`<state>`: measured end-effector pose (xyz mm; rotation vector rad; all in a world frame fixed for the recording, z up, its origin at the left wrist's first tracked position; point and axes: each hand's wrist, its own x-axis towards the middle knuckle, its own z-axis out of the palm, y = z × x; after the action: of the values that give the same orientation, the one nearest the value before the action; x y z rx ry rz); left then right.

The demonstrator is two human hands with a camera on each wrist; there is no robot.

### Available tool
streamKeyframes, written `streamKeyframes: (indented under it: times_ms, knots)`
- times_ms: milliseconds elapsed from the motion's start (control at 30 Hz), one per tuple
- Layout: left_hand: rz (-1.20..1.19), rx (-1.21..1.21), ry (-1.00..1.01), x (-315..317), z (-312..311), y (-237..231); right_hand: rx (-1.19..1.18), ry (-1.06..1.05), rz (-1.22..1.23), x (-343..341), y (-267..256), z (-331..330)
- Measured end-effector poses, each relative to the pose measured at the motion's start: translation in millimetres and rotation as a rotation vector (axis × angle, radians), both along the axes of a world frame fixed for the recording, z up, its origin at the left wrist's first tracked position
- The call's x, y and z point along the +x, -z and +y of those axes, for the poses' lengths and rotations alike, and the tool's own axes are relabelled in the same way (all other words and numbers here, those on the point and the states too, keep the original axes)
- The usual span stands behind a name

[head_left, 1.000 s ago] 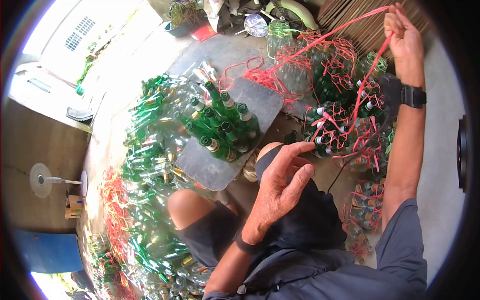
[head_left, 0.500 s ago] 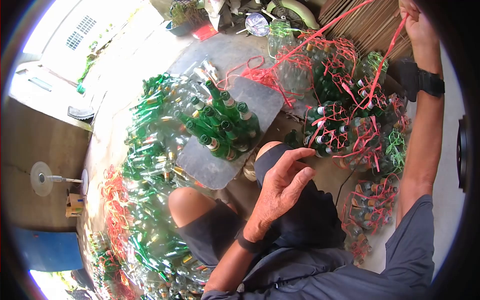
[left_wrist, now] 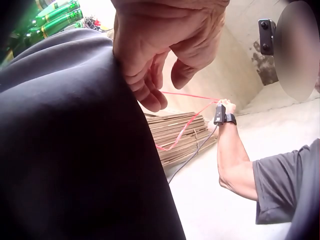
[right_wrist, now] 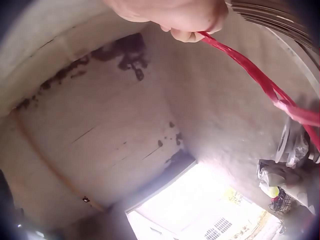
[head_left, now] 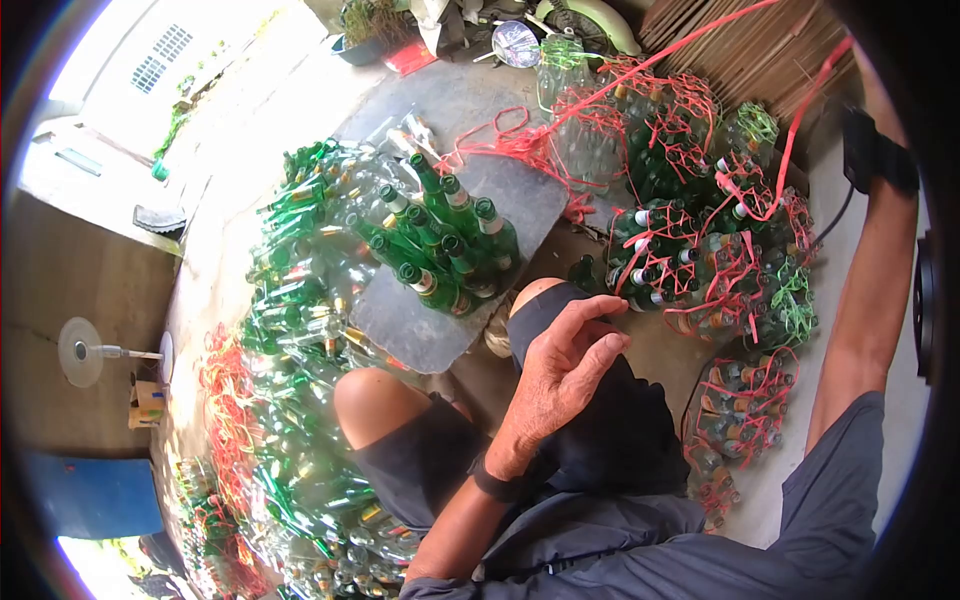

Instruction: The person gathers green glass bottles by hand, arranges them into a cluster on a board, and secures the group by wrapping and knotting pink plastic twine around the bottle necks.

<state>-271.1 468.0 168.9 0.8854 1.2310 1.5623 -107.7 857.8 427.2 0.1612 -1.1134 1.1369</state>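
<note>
My right hand (head_left: 876, 88), raised at the upper right edge of the head view, is mostly cut off there. In the right wrist view that hand (right_wrist: 175, 14) has its fingers curled round a red plastic strip (right_wrist: 245, 62). Two lengths of the strip (left_wrist: 187, 122) run from the raised hand (left_wrist: 227, 106) in the left wrist view. My left hand (head_left: 565, 370) hovers over the knee, fingers loosely bent and empty; the left wrist view shows its fingers (left_wrist: 147, 92) hanging loose. Green bottles (head_left: 440, 235) stand grouped on a grey slab (head_left: 415, 335).
Many loose bottles (head_left: 290, 290) lie left of the slab. Bottle bundles wrapped in red and green strips (head_left: 725, 270) stand at the right. A tangle of red strip (head_left: 520, 145) lies behind the slab, with bundled slats (head_left: 740, 50) beyond. A fan (head_left: 80, 352) is at far left.
My right hand has moved farther right and up, out to the view's edge, drawing the red strip with it. The strip's hanging length has shifted right. My left hand has stayed nearly still.
</note>
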Motion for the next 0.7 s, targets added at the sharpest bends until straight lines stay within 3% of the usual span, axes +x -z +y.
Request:
streamKeyframes:
  times_ms: [200,300,400,467,533,567,633,667,700]
  knots:
    - [0.029,0.022,0.008,-0.1,1.5,4.6,0.173,0.137,0.089,2.5,3.0,-5.9]
    - [-0.001,0.027,-0.005,1.1,1.2,5.4,0.031,0.111,0.118,34.2,-11.5,44.0]
    - [0.015,0.064,-0.003,1.0,4.5,2.1,-0.082,0.089,-0.056,10.6,-1.5,-40.0]
    - [0.049,0.085,0.008,-1.5,7.3,-6.7,-0.125,-0.190,-0.064,10.8,20.1,-63.1]
    - [0.080,0.099,0.019,0.8,9.1,-17.3,-0.365,-0.015,0.008,-15.5,46.8,-118.1]
    - [0.058,0.108,0.032,4.5,10.6,-23.0,-0.280,-0.841,-0.143,16.9,86.0,-72.7]
    - [0.039,0.116,0.047,14.1,14.4,-31.7,-0.349,-0.502,-0.247,-30.0,119.5,-175.7]
    - [0.021,0.166,0.082,21.8,17.5,-34.2,-0.339,-0.665,-0.199,-35.4,139.3,-198.9]
    - [0.003,0.217,0.116,27.0,19.3,-34.5,-0.489,-0.520,-0.241,-46.9,147.2,-226.6]
